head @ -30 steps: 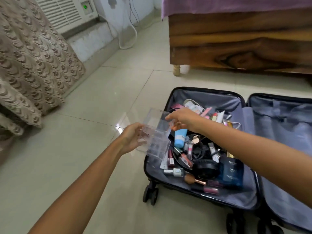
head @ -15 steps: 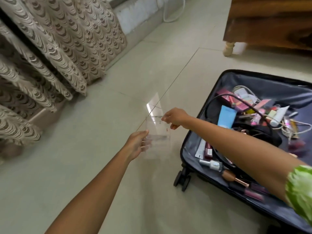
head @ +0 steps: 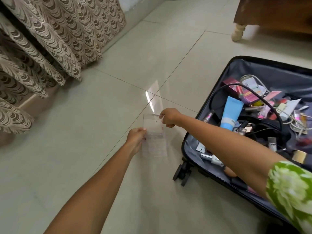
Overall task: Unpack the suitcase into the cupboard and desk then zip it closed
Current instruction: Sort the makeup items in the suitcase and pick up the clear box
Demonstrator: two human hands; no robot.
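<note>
Both hands held the clear organiser (head: 154, 137) over the floor, left of the open suitcase (head: 202, 141): the left hand (head: 135, 138) pinched its near-left edge, the right hand (head: 168, 117) grasped the far corner, probably to keep it level.

Beige scalloped curtain (head: 50, 41), black suitcase (head: 194, 135) lined grey, light-blue tube (head: 230, 114), green-white floral sleeve (head: 292, 191).
</note>
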